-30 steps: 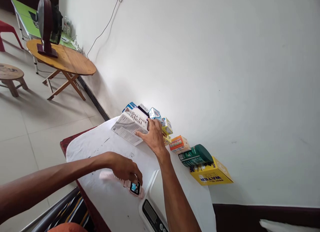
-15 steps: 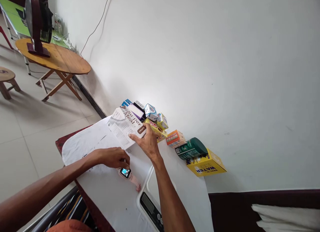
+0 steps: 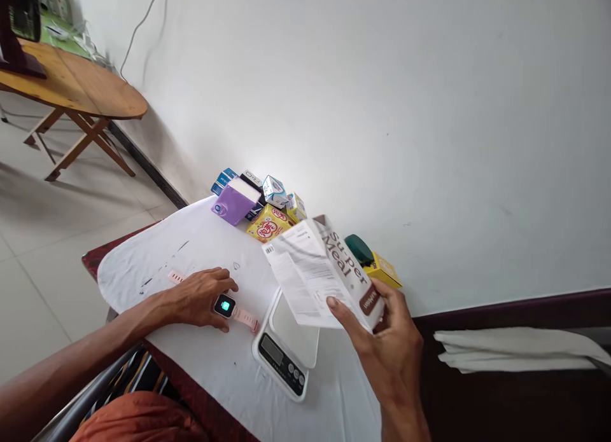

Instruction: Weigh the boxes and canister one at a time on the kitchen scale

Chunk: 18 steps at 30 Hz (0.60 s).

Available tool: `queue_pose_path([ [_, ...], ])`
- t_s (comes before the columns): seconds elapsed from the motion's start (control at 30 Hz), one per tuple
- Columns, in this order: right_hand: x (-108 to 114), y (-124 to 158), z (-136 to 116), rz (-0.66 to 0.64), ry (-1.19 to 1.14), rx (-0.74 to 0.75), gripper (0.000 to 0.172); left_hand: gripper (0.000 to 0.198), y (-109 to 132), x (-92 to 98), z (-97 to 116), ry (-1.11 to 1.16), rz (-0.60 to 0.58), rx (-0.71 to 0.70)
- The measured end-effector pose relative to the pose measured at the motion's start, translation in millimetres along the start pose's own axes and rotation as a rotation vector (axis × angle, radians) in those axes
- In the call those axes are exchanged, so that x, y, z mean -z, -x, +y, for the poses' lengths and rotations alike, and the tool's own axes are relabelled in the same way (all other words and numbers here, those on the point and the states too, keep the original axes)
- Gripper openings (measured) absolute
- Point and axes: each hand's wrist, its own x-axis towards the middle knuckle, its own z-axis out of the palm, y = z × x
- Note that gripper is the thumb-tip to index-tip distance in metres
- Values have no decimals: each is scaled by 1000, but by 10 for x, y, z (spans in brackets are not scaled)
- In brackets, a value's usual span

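Observation:
My right hand [image 3: 386, 340] grips a white and brown "Su-per Meal" box [image 3: 310, 270] by its near right end. Its thumb lies on the printed face and its fingers are behind. The tilted box is in front of the kitchen scale's plate [image 3: 298, 337] in this view; whether they touch I cannot tell. My left hand [image 3: 203, 296] is open at a smartwatch [image 3: 224, 306] with a lit screen and a pink strap. Thumb and fingers are apart on either side of its face, and the hand hides part of the strap.
At the back of the white-covered table [image 3: 153, 251] stand a purple pack [image 3: 233, 203], a yellow box [image 3: 270, 224] and several small boxes. A green canister [image 3: 359, 250] and another yellow box [image 3: 384, 270] are partly behind the held box. The wall [image 3: 429, 143] rises behind.
The Su-per Meal box has moved right and nearer in my right hand, uncovering the purple pack. My left hand has opened from curled fingers beside the watch. The view has shifted right.

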Motion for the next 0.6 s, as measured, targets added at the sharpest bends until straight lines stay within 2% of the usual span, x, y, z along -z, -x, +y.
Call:
queue_pose_path([
  [0.13,204,230,327,-22,108,-124,77,53,-13,2,9,-29,-2,-25],
  [0.27,233,420,552,-52,86,-218,79,45,-17,29,44,-37,-25,-3],
  [0.4,204,523,698,-69,-16,-265,81,42,-20,16,25,-18,-15,8],
  [0.53,209,597,802,-75,-194,-279,99,39,-27,6,4,-15,-24,26],
  [0.6,208,645,823,-81,-248,-314,101,39,-29,9,5,-5,-26,35],
])
